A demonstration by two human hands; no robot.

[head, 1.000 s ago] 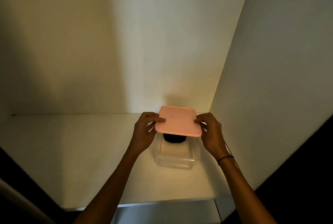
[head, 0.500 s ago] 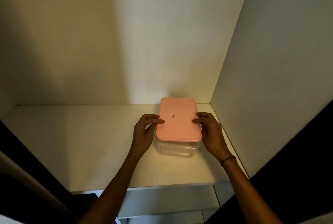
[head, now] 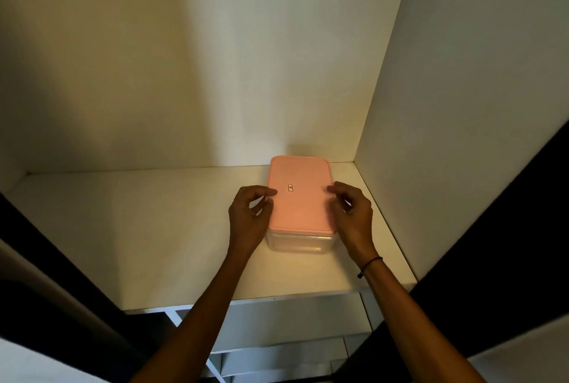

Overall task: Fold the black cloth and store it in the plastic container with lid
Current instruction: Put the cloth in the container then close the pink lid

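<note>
A clear plastic container (head: 299,243) stands on the white shelf (head: 147,228), near the back right corner. Its pink lid (head: 300,197) lies flat on top and covers the opening. The black cloth is hidden beneath the lid and does not show through the front wall. My left hand (head: 249,216) is at the lid's left edge, thumb tip on top and fingers curled at the side. My right hand (head: 352,216) mirrors it at the right edge, a dark band on its wrist.
The shelf is boxed in by a back wall (head: 246,74) and a right side panel (head: 446,136) close to the container. Lower white shelves or drawers (head: 292,321) show below the front edge. Dark areas flank both sides.
The lid was held tilted above the open container with the black cloth showing; it now sits flat on the container. My hands stay at its two sides.
</note>
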